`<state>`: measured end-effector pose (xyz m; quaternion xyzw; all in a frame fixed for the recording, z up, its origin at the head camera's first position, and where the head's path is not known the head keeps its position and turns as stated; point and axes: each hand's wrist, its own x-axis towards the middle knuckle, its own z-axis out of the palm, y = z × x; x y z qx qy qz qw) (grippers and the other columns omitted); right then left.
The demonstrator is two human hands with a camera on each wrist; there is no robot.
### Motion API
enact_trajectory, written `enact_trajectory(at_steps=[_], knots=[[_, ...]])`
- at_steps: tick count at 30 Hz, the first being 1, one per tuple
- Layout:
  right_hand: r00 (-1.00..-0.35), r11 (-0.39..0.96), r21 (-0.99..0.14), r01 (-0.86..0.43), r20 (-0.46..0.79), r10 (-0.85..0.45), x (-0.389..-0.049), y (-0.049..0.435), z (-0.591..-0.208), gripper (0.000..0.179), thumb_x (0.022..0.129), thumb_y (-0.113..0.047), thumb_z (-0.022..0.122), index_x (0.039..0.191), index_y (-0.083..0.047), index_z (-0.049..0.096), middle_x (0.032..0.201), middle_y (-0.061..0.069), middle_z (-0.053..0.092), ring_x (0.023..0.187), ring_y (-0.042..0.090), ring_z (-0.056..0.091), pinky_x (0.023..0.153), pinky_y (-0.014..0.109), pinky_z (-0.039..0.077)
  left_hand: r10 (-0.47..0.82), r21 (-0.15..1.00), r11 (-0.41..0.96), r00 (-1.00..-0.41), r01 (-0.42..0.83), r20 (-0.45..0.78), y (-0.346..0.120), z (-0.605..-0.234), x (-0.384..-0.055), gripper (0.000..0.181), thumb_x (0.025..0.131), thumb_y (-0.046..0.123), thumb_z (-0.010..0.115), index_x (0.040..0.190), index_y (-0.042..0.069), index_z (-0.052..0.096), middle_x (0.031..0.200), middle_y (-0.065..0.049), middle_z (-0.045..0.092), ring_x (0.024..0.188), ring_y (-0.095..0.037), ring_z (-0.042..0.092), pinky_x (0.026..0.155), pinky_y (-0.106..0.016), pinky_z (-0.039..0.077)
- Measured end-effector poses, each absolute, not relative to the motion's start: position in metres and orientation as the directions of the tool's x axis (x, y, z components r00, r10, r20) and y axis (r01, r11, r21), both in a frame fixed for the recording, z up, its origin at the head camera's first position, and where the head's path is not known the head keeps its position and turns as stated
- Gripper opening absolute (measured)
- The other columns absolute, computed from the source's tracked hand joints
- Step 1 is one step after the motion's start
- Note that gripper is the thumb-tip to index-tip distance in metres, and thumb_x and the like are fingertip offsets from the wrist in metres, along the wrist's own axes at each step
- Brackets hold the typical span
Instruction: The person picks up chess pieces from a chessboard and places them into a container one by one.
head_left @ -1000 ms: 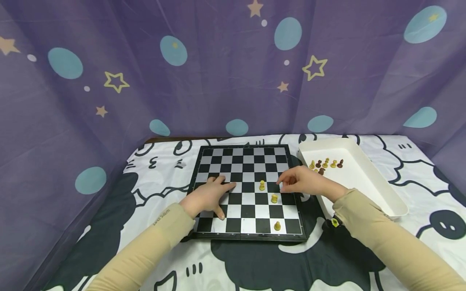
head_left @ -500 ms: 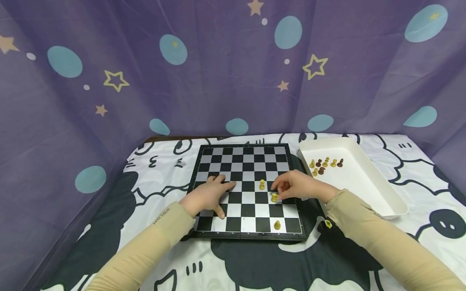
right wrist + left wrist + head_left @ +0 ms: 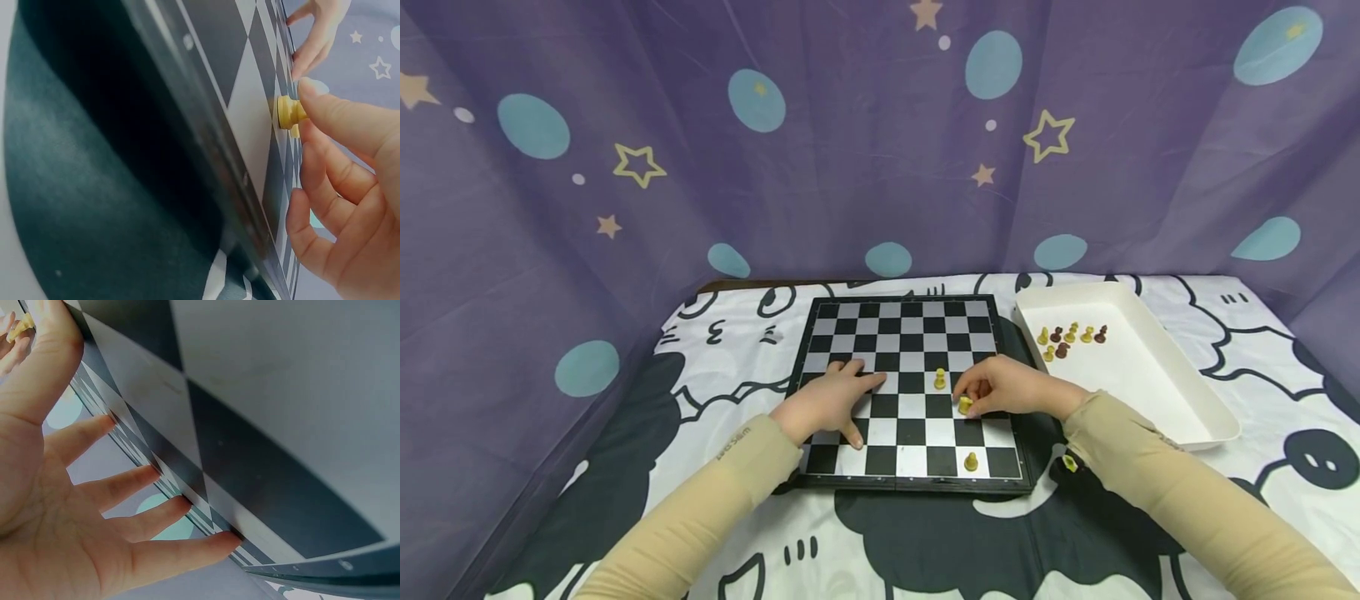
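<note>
A black-and-white chessboard (image 3: pixel 912 407) lies flat on the cloth. My left hand (image 3: pixel 827 404) spreads its fingers over the board's left side, fingertips (image 3: pixel 228 542) touching the squares. On the right side, my right hand (image 3: pixel 1013 387) pinches a yellow chess piece (image 3: pixel 965 406) between thumb and index finger. Its round base (image 3: pixel 284 112) stands on or very near the board; the top is covered by the fingers, so its exact kind is unclear. A yellow chess piece (image 3: pixel 940 379) stands just behind and left of it, and a yellow pawn (image 3: pixel 972 462) stands in the nearest row.
Right of the board is a white tray (image 3: pixel 1150 396); several yellow chess pieces (image 3: pixel 1071 333) and dark red chess pieces (image 3: pixel 1062 351) lie in its far left part. Beneath everything is a cartoon-print cloth (image 3: pixel 820 542). A purple curtain (image 3: pixel 880 150) hangs behind.
My right hand has moved left and slightly down from the board's right edge, and its fingers have closed on the yellow chess piece. My left hand has stayed put.
</note>
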<state>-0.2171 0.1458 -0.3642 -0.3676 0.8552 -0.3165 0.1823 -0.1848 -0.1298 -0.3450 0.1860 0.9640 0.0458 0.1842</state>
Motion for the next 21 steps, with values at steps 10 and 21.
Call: enact_trajectory(at_steps=[10,21], knots=[[-0.656,0.534,-0.650,-0.541,-0.072,-0.752,-0.2157,0.1434,-0.3635,0.017,0.080,-0.009,0.074,0.096,-0.007,0.072,0.067,-0.007,0.056,0.058,0.003,0.047,0.055,0.019,0.043,0.375,0.144,0.927,-0.864,0.347,-0.336,-0.1301,-0.3449,-0.1843,0.102,0.058,0.031,0.089,0.147,0.021,0.038,0.149,-0.017,0.031,0.135,-0.041,0.028,0.101,-0.054,0.041],[-0.650,0.525,-0.651,-0.549,-0.062,-0.757,-0.2167,0.1427,-0.3642,0.013,0.080,-0.009,0.074,0.093,-0.008,0.072,0.066,-0.007,0.056,0.058,0.002,0.047,0.054,0.018,0.042,0.375,0.140,0.927,-0.863,0.348,-0.338,-0.1302,-0.3451,-0.1851,0.103,0.058,0.031,0.089,0.147,0.021,0.038,0.150,-0.017,0.030,0.135,-0.040,0.027,0.101,-0.054,0.040]])
